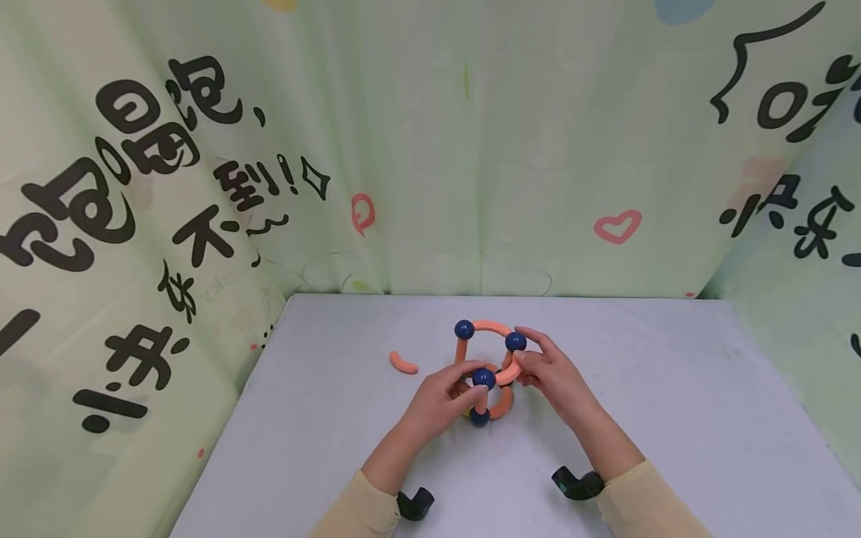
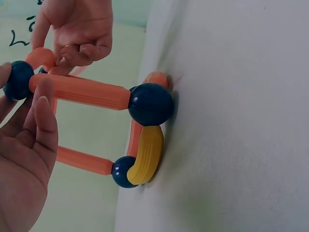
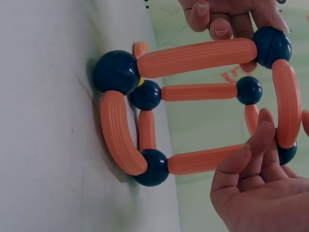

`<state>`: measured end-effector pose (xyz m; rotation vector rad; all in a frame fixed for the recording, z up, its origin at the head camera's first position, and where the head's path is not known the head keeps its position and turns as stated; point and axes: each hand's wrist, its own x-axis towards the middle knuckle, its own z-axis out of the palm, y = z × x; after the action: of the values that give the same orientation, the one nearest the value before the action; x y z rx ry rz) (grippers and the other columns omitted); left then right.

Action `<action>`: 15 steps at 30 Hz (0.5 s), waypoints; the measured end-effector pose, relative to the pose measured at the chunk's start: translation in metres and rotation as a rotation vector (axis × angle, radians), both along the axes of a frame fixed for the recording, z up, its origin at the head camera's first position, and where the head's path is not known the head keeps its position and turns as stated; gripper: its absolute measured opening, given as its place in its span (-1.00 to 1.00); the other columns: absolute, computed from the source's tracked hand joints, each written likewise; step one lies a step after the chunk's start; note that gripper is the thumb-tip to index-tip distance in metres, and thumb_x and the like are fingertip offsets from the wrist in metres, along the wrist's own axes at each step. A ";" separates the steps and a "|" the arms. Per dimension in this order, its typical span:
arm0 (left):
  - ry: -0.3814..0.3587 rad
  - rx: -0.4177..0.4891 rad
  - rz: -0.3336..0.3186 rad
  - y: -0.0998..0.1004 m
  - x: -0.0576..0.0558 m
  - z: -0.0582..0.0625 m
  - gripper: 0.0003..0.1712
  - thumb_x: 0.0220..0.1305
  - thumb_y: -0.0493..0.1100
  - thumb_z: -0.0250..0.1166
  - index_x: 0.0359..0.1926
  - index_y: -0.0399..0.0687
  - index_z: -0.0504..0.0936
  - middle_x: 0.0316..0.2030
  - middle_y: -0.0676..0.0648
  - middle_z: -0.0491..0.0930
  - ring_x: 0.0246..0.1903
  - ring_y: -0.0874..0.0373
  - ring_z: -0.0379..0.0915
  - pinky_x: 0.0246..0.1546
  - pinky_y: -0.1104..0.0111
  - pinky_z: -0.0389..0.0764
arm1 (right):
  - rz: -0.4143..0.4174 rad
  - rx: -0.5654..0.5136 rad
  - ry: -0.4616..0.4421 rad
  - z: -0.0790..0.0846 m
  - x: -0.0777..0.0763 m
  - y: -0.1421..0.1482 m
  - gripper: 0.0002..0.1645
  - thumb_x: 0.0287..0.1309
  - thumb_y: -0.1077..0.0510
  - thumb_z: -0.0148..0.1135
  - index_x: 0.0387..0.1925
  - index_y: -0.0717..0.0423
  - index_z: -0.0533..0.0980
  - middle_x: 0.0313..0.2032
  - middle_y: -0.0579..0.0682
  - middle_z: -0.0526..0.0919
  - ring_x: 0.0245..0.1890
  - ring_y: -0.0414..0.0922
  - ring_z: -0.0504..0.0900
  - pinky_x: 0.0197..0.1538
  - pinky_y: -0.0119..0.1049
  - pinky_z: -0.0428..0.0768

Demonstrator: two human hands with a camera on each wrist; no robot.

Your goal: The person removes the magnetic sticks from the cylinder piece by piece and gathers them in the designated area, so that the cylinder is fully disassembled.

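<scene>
A frame of blue balls and orange rods stands on the table, with straight rods [image 3: 198, 57] as uprights and curved rods between the balls. My left hand [image 1: 437, 403] pinches a blue ball [image 1: 483, 379] at the near top corner. My right hand [image 1: 554, 381] pinches another top blue ball [image 1: 516, 341], its fingers also against the end of a curved orange rod [image 3: 287, 104]. That rod spans the two held balls. Low down in the left wrist view, a yellow curved rod [image 2: 148, 154] joins two bottom balls. The hands partly hide the frame in the head view.
One loose curved orange rod [image 1: 403, 364] lies on the white table [image 1: 673, 388], left of the frame. A patterned curtain [image 1: 430, 149] hangs behind the table and along its sides. Each wrist wears a black camera [image 1: 415, 504].
</scene>
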<state>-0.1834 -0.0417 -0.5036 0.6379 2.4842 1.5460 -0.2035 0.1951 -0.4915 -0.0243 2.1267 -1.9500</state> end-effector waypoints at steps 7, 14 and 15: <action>-0.002 -0.015 0.025 0.000 -0.002 -0.003 -0.54 0.35 0.20 0.22 0.25 0.37 0.51 -0.20 0.12 0.59 -0.32 0.31 0.49 -0.31 0.46 0.59 | 0.084 -0.008 -0.015 0.000 -0.003 -0.001 -0.14 0.35 0.05 0.20 0.53 -0.18 0.01 -0.25 -0.12 0.69 -0.28 -0.03 0.57 -0.01 -0.21 0.56; -0.004 0.001 0.017 0.001 -0.003 -0.004 -0.49 0.33 0.13 0.28 0.27 0.21 0.52 -0.19 0.09 0.61 -0.32 0.33 0.51 -0.29 0.48 0.60 | 0.117 0.013 0.005 -0.002 -0.005 0.002 -0.16 0.36 0.04 0.20 0.52 -0.18 0.03 -0.28 -0.11 0.67 -0.31 -0.01 0.56 -0.01 -0.23 0.52; -0.002 0.002 0.018 0.001 -0.003 -0.004 -0.48 0.32 0.12 0.30 0.27 0.19 0.52 -0.19 0.09 0.61 -0.32 0.33 0.51 -0.29 0.48 0.60 | 0.120 0.013 0.011 -0.002 -0.005 0.002 -0.16 0.36 0.04 0.20 0.52 -0.17 0.03 -0.28 -0.11 0.66 -0.31 -0.01 0.56 -0.01 -0.23 0.52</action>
<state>-0.1865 -0.0408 -0.5078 0.6155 2.4944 1.5545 -0.2088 0.1973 -0.4936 -0.1564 2.0929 -1.8723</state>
